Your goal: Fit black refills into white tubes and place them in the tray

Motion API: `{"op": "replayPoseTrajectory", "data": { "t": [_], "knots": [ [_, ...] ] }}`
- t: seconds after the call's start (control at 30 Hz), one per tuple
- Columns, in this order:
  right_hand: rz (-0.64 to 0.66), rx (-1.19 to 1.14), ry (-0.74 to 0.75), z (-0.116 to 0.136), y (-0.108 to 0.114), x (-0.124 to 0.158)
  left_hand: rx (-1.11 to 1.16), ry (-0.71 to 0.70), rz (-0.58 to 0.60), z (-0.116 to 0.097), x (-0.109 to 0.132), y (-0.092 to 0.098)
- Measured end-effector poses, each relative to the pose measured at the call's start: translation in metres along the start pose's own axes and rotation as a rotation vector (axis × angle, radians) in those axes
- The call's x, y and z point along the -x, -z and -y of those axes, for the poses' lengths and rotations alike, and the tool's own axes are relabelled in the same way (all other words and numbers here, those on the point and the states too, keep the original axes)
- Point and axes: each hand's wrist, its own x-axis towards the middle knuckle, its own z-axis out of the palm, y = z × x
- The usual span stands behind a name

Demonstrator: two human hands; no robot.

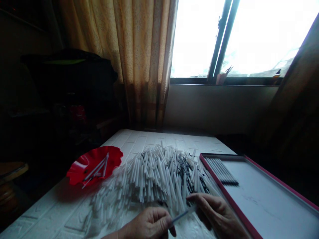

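My left hand (pixel 156 223) is closed on one end of a slim translucent tube (pixel 183 215) at the bottom middle. The tube slants up to the right, and its other end meets the fingertips of my right hand (pixel 214 212), which are pinched around it. Just beyond both hands lies a large heap of white translucent tubes (pixel 149 174), with dark pieces (pixel 185 169) mixed in at its right side. To the right, a shallow tray (pixel 221 187) with a red rim holds a row of similar tubes with dark ends (pixel 221 171).
A red wavy-edged dish (pixel 77 169) with a few tubes stands at the left of the white brick-patterned table (pixel 45 212). Behind are a curtain (pixel 147 49), a window, and a small pot (pixel 221 79) on the sill. A wooden stool (pixel 12 171) is at far left.
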Motion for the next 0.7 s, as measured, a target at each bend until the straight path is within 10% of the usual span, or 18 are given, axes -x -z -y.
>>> {"op": "replayPoseTrajectory", "data": {
  "t": [0.23,0.5,0.7],
  "knots": [
    [-0.007,-0.007,-0.021,0.012,-0.003,-0.001,-0.051,-0.013,-0.137,0.005,-0.005,-0.006],
    [0.488,0.347,-0.195,0.007,0.014,0.000,-0.294,-0.034,-0.179,0.003,-0.002,-0.005],
    [0.505,0.575,-0.060,-0.007,0.013,0.014,-0.479,-0.003,-0.157,-0.004,0.011,-0.007]
  ]
}}
